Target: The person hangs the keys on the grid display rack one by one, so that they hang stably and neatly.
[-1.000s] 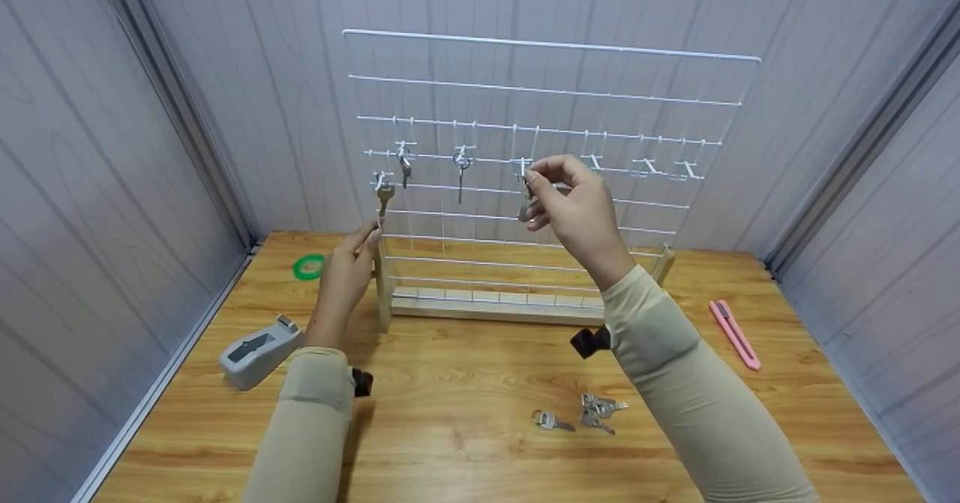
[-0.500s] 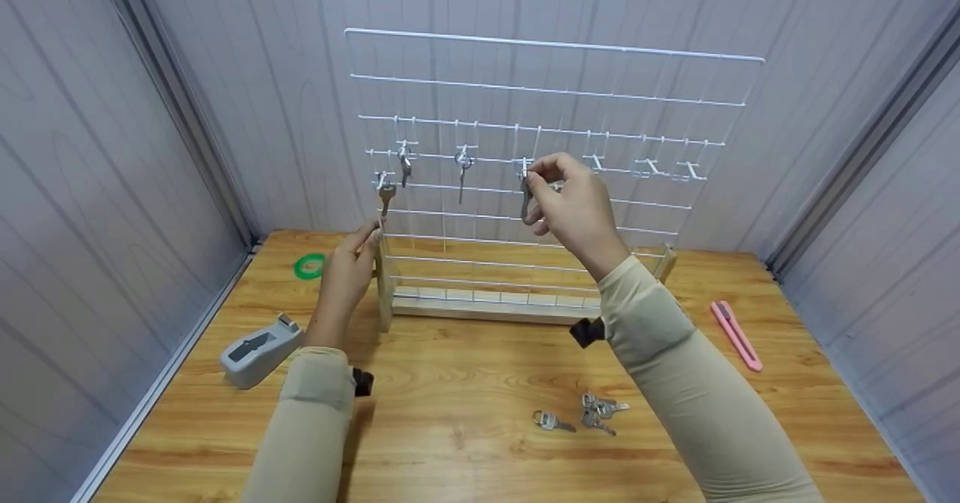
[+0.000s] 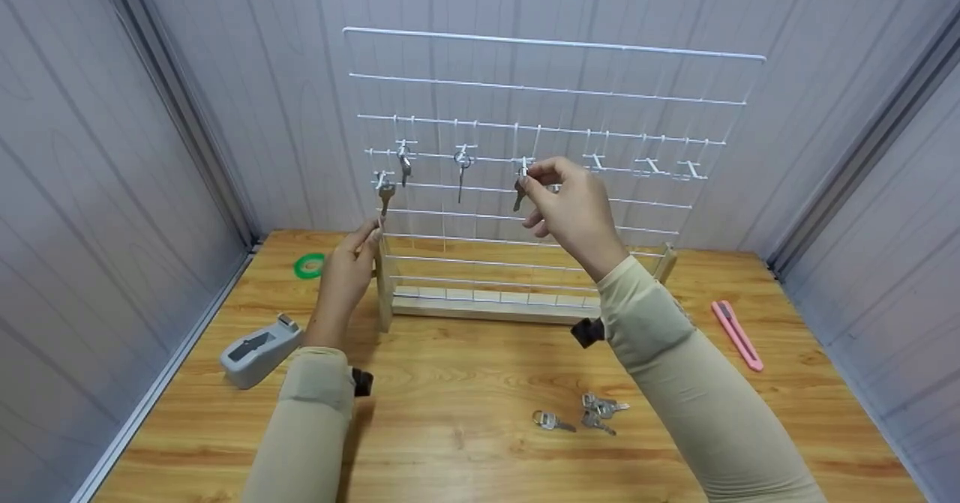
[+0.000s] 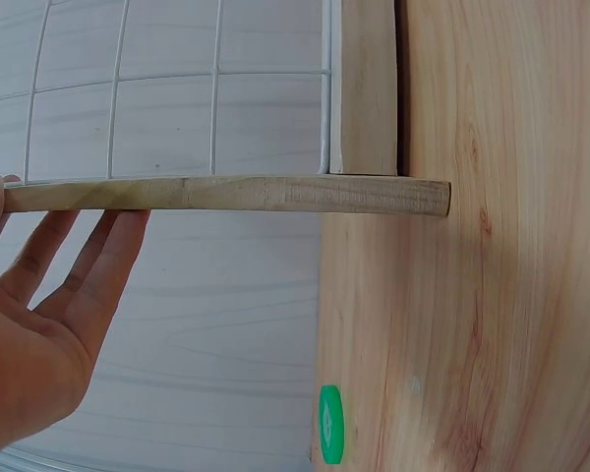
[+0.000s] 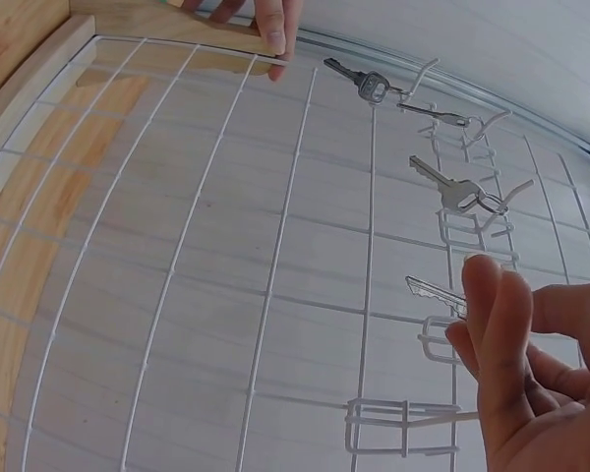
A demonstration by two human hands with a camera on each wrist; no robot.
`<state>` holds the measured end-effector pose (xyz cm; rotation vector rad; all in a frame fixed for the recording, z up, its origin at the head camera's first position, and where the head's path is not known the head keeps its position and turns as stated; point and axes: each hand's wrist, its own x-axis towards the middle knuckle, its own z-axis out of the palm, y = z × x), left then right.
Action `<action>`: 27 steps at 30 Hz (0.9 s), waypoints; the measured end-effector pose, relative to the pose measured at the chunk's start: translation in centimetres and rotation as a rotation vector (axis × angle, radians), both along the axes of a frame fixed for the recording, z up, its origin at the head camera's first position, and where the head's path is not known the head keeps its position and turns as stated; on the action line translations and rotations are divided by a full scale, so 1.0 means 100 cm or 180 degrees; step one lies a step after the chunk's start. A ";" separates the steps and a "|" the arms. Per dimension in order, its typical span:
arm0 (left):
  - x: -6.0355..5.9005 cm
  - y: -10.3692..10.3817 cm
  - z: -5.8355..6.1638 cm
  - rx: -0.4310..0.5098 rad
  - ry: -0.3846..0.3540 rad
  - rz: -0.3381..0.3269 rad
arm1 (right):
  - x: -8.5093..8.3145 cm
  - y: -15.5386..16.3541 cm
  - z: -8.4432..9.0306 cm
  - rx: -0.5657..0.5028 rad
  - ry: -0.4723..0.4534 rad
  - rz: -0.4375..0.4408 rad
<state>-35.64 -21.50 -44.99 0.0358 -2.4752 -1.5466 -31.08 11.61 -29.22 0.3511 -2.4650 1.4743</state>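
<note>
Hanging from a white hook on the wire grid, the key (image 3: 519, 194) sits at the fingertips of the right hand (image 3: 574, 207), whose thumb and forefinger pinch its head while the other fingers curl loosely below; in the right wrist view the key's blade (image 5: 431, 291) pokes out leftward from behind those fingertips (image 5: 492, 295). The right forearm rises steeply from the lower right, its beige sleeve (image 3: 690, 383) bent up toward the middle row of hooks. That row belongs to a white wire grid (image 3: 551, 98) standing upright in a wooden base (image 3: 487, 308) on the wooden table (image 3: 465, 450). To the left on the grid three more keys hang from hooks (image 3: 460, 169), apart from one another. The left hand (image 3: 349, 267) is at the grid's left edge, fingers straight and close together, pressing against the wooden upright post (image 4: 226, 194); the left wrist view shows them lying flat along that post. On the table in front of the base lie a few loose keys (image 3: 581, 411). Farther out are a grey tape dispenser (image 3: 259, 349) near the left forearm, a green tape roll (image 3: 309, 266) beyond it, and a pink utility knife (image 3: 736, 334) at the right.
</note>
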 end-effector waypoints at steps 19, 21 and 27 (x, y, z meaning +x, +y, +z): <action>0.001 0.001 -0.002 0.0022 0.0057 -0.0002 | 0.041 0.045 -0.014 -0.0354 0.0238 0.0029; 0.000 0.001 -0.002 0.0025 0.0022 -0.0010 | 0.047 0.054 -0.022 -0.0341 0.0203 -0.0004; 0.001 0.001 -0.001 0.0054 0.0004 -0.0001 | 0.058 0.076 -0.049 -0.0332 0.0102 -0.0088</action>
